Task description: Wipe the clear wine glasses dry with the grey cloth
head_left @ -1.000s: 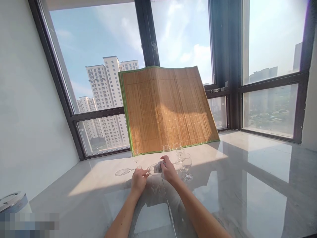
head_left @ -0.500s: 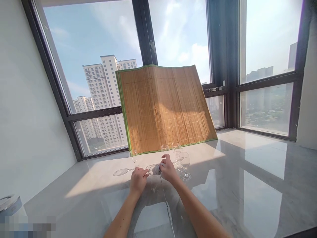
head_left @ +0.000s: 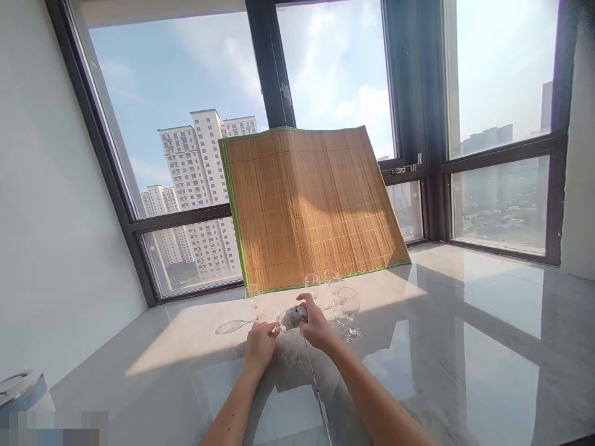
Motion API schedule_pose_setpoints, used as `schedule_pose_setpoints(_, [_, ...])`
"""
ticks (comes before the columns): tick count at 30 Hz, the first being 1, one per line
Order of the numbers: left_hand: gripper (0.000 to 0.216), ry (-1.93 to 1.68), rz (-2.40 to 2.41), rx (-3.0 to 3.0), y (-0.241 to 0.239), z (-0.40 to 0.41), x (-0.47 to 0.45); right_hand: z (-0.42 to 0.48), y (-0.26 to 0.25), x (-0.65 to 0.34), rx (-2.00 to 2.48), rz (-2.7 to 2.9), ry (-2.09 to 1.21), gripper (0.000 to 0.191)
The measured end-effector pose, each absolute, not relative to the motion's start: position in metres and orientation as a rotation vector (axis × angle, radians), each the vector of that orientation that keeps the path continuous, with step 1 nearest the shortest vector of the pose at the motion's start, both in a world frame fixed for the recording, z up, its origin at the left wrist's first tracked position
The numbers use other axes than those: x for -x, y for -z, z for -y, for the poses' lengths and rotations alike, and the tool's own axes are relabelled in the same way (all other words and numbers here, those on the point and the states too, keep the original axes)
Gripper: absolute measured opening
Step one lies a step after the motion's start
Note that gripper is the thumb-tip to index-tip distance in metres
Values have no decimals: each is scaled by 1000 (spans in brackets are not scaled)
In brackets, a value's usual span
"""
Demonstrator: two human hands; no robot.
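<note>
My left hand (head_left: 260, 344) is closed around the stem of a clear wine glass (head_left: 282, 321) that lies tilted on its side between both hands. My right hand (head_left: 316, 323) pinches a grey cloth (head_left: 294, 316) pushed into the glass's bowl. Several other stemmed glasses stand upright just behind and to the right of my hands, one (head_left: 349, 313) at the right and one (head_left: 253, 296) at the left. Another glass (head_left: 231, 324) seems to lie on its side further left on the marble top.
A bamboo mat (head_left: 311, 204) with green edging leans against the window frame behind the glasses. The grey marble counter (head_left: 465, 353) stretches right and toward me. A round tin (head_left: 21, 387) sits at the lower left by the white wall.
My right hand has shifted the cloth slightly inside the glass. The view has tipped down a little. The other glasses have not moved.
</note>
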State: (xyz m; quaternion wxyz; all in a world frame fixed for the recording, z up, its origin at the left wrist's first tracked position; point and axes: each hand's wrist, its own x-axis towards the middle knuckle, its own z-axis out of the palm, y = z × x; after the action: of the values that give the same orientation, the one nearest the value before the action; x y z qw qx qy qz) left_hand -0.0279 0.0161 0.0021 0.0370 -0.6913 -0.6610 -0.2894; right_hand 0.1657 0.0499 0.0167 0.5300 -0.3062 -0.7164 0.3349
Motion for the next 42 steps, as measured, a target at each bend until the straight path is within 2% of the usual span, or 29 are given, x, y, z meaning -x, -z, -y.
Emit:
schedule_pose_setpoints(3, [30, 941, 2010, 2148, -2, -15, 27, -49, -20, -165, 678, 1628, -1037, 50])
schedule_pose_setpoints(8, [37, 1152, 1979, 2161, 6, -19, 33, -42, -33, -171, 636, 1380, -1360, 54])
schedule_pose_setpoints(12, [37, 1484, 2046, 2141, 10, -26, 35, -45, -37, -177, 758, 1116, -1209, 51])
schedule_pose_setpoints(16, [42, 1933, 2053, 2200, 7, -27, 18, -50, -27, -171, 897, 1080, -1014, 46])
schedule_pose_setpoints(20, [42, 2328, 1968, 2234, 5, -26, -7, -46, -21, -157, 828, 1175, -1099, 49])
schedule_pose_setpoints(22, [45, 2406, 1995, 2232, 8, -26, -13, -40, -23, -153, 743, 1211, -1193, 52])
schedule_pose_setpoints(25, [49, 2318, 2080, 2211, 11, -27, -13, -34, -31, -154, 669, 1173, -1270, 53])
schedule_pose_setpoints(27, [50, 2132, 2160, 2188, 11, -25, -10, -33, -37, -157, 665, 1128, -1228, 51])
schedule_pose_setpoints(32, [35, 1161, 2107, 2228, -2, -12, 1, -37, -43, -166, 652, 1242, -899, 43])
schedule_pose_setpoints(36, [30, 632, 1958, 2124, -20, 0, 7, -38, -38, -165, 695, 1418, -655, 43])
schedule_pose_setpoints(39, [27, 474, 1883, 2083, -28, 3, 10, -39, -32, -163, 741, 1497, -583, 44])
schedule_pose_setpoints(42, [24, 515, 1868, 2140, -27, 3, 11, -43, -28, -165, 801, 1472, -557, 45])
